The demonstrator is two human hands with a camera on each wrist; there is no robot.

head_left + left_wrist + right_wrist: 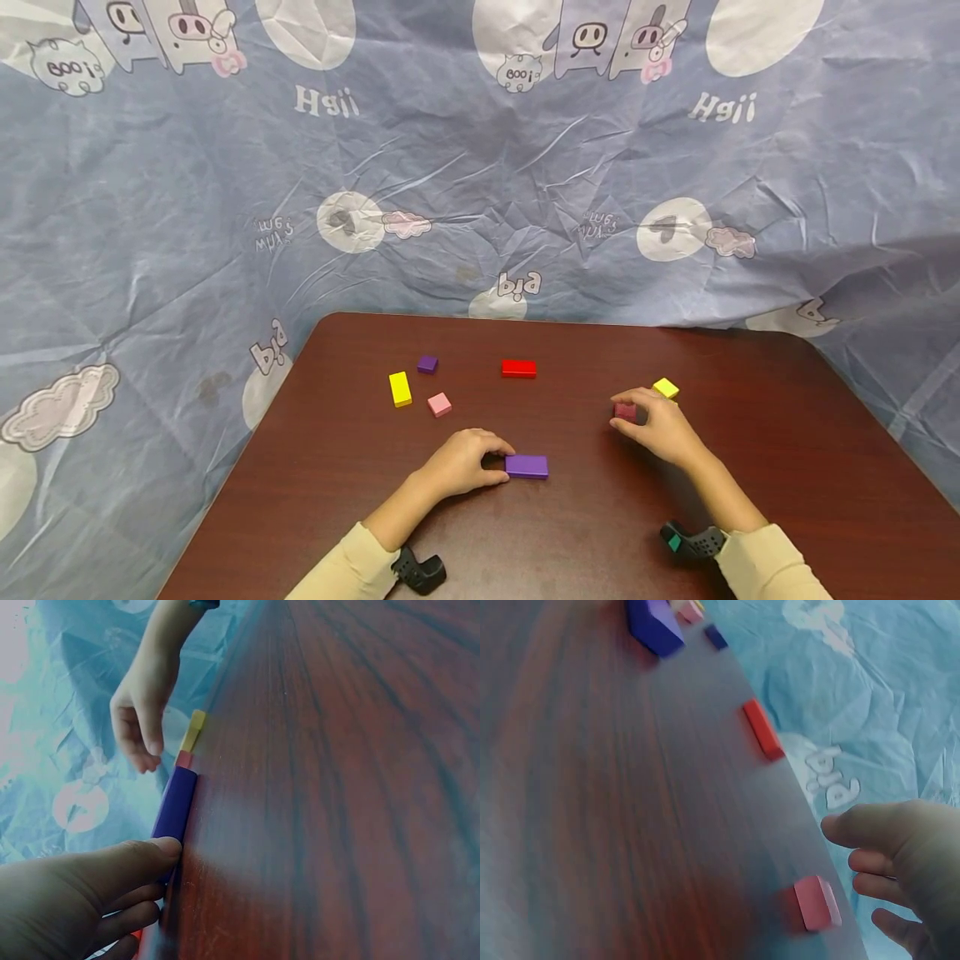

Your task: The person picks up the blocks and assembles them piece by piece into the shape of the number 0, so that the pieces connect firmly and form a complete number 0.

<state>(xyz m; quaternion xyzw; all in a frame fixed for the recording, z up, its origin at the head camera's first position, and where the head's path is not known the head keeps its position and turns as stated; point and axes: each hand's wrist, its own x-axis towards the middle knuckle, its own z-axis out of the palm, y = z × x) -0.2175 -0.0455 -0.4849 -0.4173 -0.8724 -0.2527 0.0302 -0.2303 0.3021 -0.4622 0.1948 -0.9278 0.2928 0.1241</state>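
Observation:
My left hand [467, 465] pinches the left end of a long purple block [527, 467] lying flat on the table. In the left wrist view the thumb presses against the side of that purple block [176, 806]. Over a small dark pink block [625, 412] hovers my right hand [660, 425], thumb and fingers spread around it. The right wrist view shows a gap between those fingers and the pink block [817, 904]. Just beyond the right hand is a yellow block [665, 387], partly hidden by it.
On the brown table [585, 533], a red block [519, 369] lies toward the back. At the left are a yellow block [401, 389], a small dark purple block [427, 365] and a light pink block [439, 405]. A patterned blue cloth [450, 167] hangs behind.

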